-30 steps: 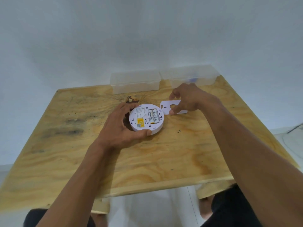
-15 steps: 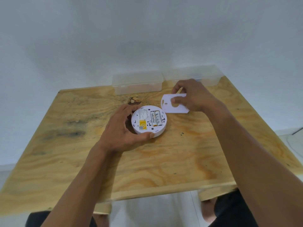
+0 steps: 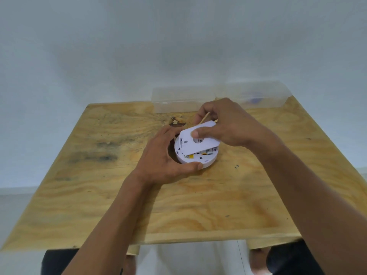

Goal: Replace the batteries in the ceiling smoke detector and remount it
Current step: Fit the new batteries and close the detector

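Head view is showing, at frame centre on the wooden table (image 3: 198, 205), the left hand (image 3: 158, 159) curling around the white smoke detector (image 3: 195, 158), while the right hand (image 3: 228, 124) is pinching the white cover plate (image 3: 195, 142), tilted over its battery bay.

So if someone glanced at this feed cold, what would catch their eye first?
Mid-table, the white smoke detector, gripped by the left hand, while the right hand pinches the white battery cover tilted over its batteries. Behind, two clear plastic boxes stand at the wooden table's far edge.
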